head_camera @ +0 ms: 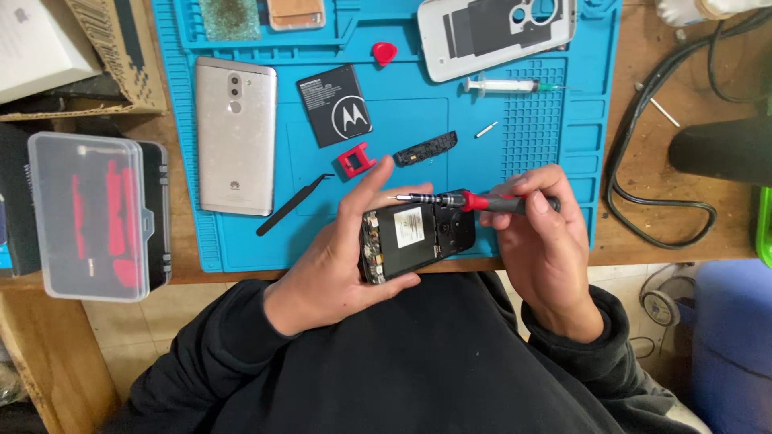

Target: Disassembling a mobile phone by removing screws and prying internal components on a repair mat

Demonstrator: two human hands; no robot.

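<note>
My left hand [342, 257] cradles an opened black phone [418, 239] with its back cover off, at the near edge of the blue work mat [555, 153]. My right hand [543, 233] grips a red and black precision screwdriver [474, 202] lying level, its tip pointing left over the phone's upper edge. Several fingers of the left hand are raised beside the tip.
On the mat lie a silver phone [236, 135], a black battery [334, 104], black tweezers [293, 205], a red plastic part [356, 159], a black strip [425, 148], a red pick [384, 52], a syringe [507, 85] and a white back cover [494, 30]. A clear tool case [96, 215] sits left, cables [659, 161] right.
</note>
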